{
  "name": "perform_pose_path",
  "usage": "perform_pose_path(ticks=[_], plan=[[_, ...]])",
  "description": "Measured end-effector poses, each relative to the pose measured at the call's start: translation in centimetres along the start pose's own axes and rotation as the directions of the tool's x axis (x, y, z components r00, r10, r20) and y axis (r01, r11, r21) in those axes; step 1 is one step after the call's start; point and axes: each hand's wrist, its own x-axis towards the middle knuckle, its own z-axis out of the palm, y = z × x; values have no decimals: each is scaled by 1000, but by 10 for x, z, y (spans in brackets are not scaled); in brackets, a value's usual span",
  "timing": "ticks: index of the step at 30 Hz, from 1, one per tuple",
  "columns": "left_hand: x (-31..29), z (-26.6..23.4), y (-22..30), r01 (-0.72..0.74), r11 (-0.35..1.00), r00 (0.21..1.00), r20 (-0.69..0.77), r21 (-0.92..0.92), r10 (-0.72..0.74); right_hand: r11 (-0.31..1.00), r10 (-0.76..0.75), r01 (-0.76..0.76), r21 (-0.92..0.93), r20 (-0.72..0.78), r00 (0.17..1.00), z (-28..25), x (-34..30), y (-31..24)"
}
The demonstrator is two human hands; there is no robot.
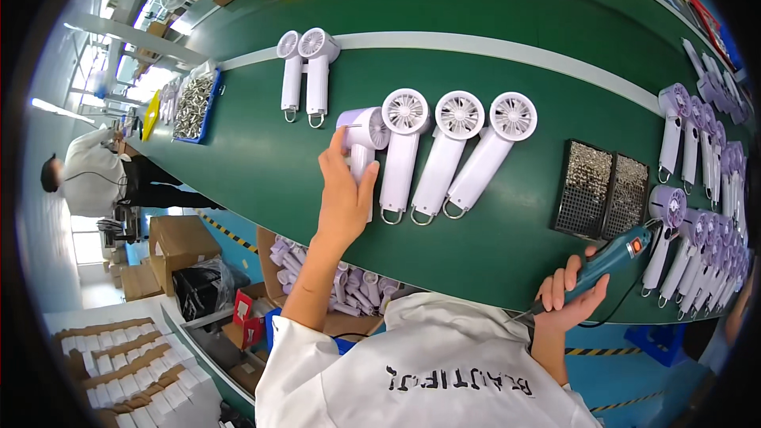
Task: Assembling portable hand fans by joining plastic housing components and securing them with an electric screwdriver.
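While the green table (476, 257) carries most things, a carton (264, 252) of loose fans (369, 287) sits below its near edge, probably for easy reach. Two black trays (576, 219) of metal bits (590, 173) lie toward the right end, perhaps placed to suit the right hand (567, 301). Three fans (441, 165) rest mid-table, loops (391, 217) toward the near edge. Just left, the left hand (346, 194) has its fingers closed around the held fan (361, 128), likely to steady it; the right's are clamped on a driver (596, 266), tip leftward by that edge.
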Motion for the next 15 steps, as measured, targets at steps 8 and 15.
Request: perform_pose_path(ticks=[8, 15], plan=[[15, 4, -22, 311, 829, 945, 61, -466, -320, 999, 38, -37, 24, -27, 999, 0, 1, 1], [7, -1, 38, -64, 990, 978, -191, 123, 87, 1000, 20, -19, 22, -27, 999, -3, 1, -2]])
